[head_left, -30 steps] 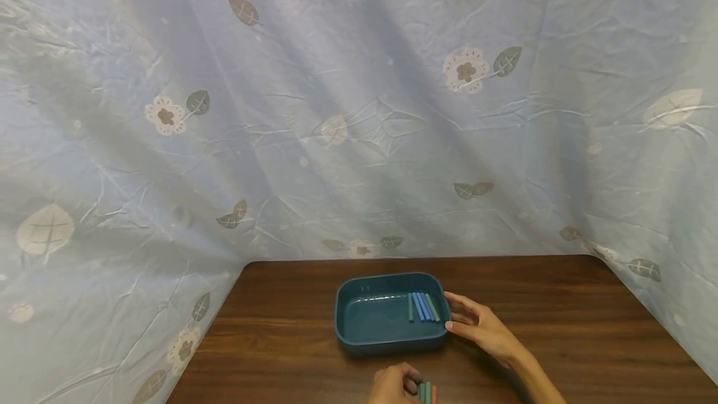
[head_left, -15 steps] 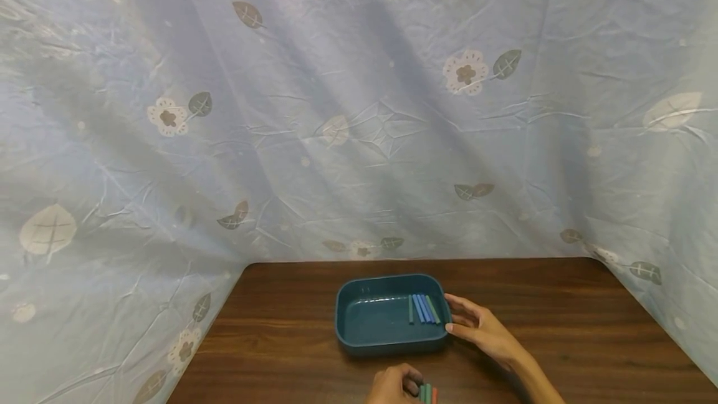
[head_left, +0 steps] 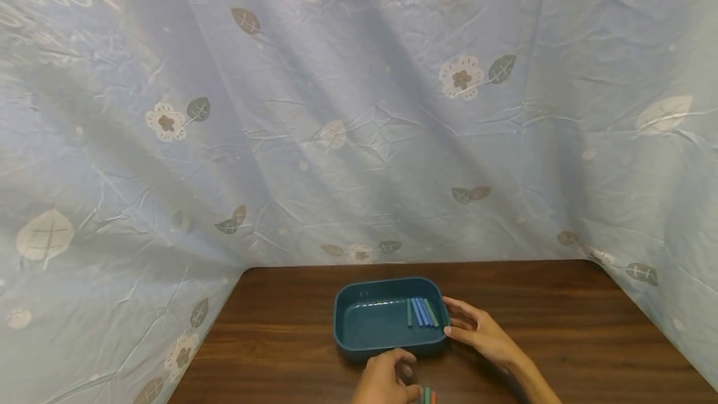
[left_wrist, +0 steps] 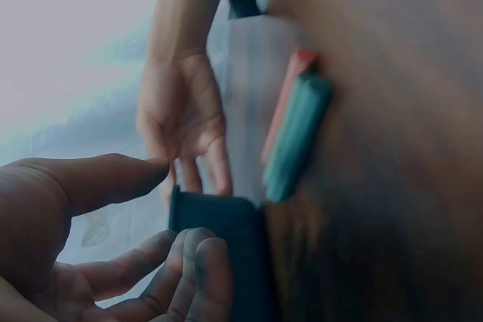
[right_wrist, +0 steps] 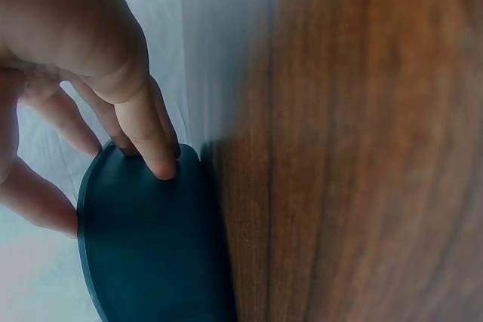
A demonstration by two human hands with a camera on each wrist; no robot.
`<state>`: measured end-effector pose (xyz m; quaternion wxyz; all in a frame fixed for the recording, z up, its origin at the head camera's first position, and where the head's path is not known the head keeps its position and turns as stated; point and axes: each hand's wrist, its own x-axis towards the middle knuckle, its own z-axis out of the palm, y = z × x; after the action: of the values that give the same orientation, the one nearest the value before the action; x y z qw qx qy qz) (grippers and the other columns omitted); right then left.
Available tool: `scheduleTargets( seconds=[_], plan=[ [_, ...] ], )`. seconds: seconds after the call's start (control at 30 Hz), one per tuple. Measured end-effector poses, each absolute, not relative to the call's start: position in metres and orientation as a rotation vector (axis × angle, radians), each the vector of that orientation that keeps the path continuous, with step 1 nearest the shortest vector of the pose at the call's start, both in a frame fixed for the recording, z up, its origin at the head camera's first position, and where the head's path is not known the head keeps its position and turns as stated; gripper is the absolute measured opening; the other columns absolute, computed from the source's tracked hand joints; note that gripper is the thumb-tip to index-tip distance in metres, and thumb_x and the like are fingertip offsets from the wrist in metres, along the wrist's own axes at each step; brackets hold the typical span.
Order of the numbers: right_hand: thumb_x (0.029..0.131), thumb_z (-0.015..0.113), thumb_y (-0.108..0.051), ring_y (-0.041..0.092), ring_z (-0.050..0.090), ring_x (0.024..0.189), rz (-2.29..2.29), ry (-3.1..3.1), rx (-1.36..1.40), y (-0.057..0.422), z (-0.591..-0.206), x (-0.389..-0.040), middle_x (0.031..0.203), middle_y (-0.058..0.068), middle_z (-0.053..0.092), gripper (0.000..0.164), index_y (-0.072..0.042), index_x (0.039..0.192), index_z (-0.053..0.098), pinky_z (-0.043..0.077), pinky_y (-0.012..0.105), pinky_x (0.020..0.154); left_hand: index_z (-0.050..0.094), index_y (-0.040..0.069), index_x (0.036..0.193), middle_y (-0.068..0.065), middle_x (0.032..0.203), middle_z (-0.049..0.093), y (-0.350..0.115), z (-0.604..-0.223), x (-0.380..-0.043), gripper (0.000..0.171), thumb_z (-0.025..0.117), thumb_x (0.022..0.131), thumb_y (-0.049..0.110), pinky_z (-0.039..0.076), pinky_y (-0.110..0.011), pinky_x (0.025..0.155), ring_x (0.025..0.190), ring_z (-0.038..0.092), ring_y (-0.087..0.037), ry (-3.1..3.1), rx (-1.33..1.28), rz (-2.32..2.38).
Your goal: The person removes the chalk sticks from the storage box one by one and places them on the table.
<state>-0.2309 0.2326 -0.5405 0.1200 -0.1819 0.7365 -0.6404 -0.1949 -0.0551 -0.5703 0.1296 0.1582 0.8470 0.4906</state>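
Note:
A dark teal, rounded rectangular dish [head_left: 367, 328] sits on the wooden table. Several slim chalk sticks lie side by side toward its right end: a green stick [head_left: 409, 313] on the left, blue sticks [head_left: 419, 312] and another green stick [head_left: 431, 313]. My right hand [head_left: 485, 336] holds the dish's right end, thumb at the near corner and fingers spread on the end wall. My left hand [head_left: 384, 380] is by the dish's near side, thumb and fingers apart with nothing between them. Close beside it, green chalk [left_wrist: 298, 137] and a red-orange chalk stick [left_wrist: 284, 103] lie on the table.
The brown table [head_left: 269, 329] runs back to a pale blue patterned cloth [head_left: 359, 142], which hangs behind it and along both sides. The table's far edge lies a little beyond the dish.
My left hand has shifted slightly forward toward the dish's near side, and its fingers have spread from the thumb. My right hand stays at the dish. The head view has tilted slightly.

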Motion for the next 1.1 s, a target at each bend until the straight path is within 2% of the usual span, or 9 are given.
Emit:
scheduleTargets(
  seconds=[0.2, 0.33, 0.6, 0.83, 0.97, 1.1],
  plan=[
    [0.107, 0.065, -0.016, 0.061, 0.044, 0.147, -1.885, 2.151, -0.544, 0.233, -0.544, -0.232, 0.166, 0.040, 0.031, 0.074, 0.003, 0.167, 0.027, 0.058, 0.029, 0.104, 0.074, 0.005, 0.124, -0.004, 0.097, 0.076, -0.056, -0.500, -0.180, 0.043, 0.090, 0.085, 0.014, 0.057, -0.029, 0.063, 0.070, 0.068, -0.008, 2.495, 0.506, 1.491],
    [0.107, 0.066, -0.015, 0.061, 0.045, 0.146, -1.893, 2.149, -0.555, 0.233, -0.545, -0.233, 0.165, 0.041, 0.031, 0.074, 0.005, 0.166, 0.027, 0.058, 0.028, 0.104, 0.072, 0.006, 0.131, -0.006, 0.103, 0.078, -0.058, -0.481, -0.186, 0.047, 0.088, 0.087, 0.016, 0.057, -0.026, 0.067, 0.076, 0.068, -0.005, 2.542, 0.572, 1.477],
    [0.108, 0.064, -0.012, 0.061, 0.043, 0.147, -1.915, 2.115, -0.574, 0.232, -0.542, -0.233, 0.166, 0.041, 0.028, 0.073, 0.006, 0.167, 0.025, 0.057, 0.028, 0.104, 0.067, 0.006, 0.142, -0.012, 0.109, 0.078, -0.060, -0.470, -0.220, 0.059, 0.088, 0.090, 0.022, 0.057, -0.026, 0.064, 0.079, 0.070, -0.007, 2.592, 0.646, 1.441],
    [0.108, 0.063, -0.012, 0.059, 0.044, 0.147, -1.923, 2.100, -0.561, 0.231, -0.542, -0.230, 0.166, 0.040, 0.030, 0.073, 0.005, 0.167, 0.025, 0.058, 0.028, 0.103, 0.060, 0.004, 0.150, -0.013, 0.112, 0.079, -0.061, -0.475, -0.250, 0.067, 0.085, 0.092, 0.027, 0.056, -0.029, 0.063, 0.070, 0.068, -0.007, 2.599, 0.670, 1.332],
    [0.108, 0.063, -0.013, 0.060, 0.043, 0.148, -1.923, 2.095, -0.571, 0.231, -0.543, -0.231, 0.167, 0.040, 0.029, 0.073, 0.004, 0.167, 0.025, 0.058, 0.029, 0.104, 0.057, 0.003, 0.152, -0.014, 0.112, 0.079, -0.059, -0.482, -0.261, 0.072, 0.086, 0.092, 0.029, 0.057, -0.033, 0.070, 0.075, 0.069, -0.008, 2.629, 0.689, 1.241],
    [0.108, 0.063, -0.013, 0.060, 0.043, 0.148, -1.916, 2.097, -0.572, 0.232, -0.543, -0.232, 0.167, 0.040, 0.028, 0.073, 0.004, 0.167, 0.024, 0.058, 0.030, 0.104, 0.056, 0.005, 0.154, -0.013, 0.113, 0.078, -0.058, -0.493, -0.276, 0.075, 0.086, 0.091, 0.034, 0.061, -0.044, 0.079, 0.086, 0.072, -0.017, 2.624, 0.702, 1.165]
  ],
)
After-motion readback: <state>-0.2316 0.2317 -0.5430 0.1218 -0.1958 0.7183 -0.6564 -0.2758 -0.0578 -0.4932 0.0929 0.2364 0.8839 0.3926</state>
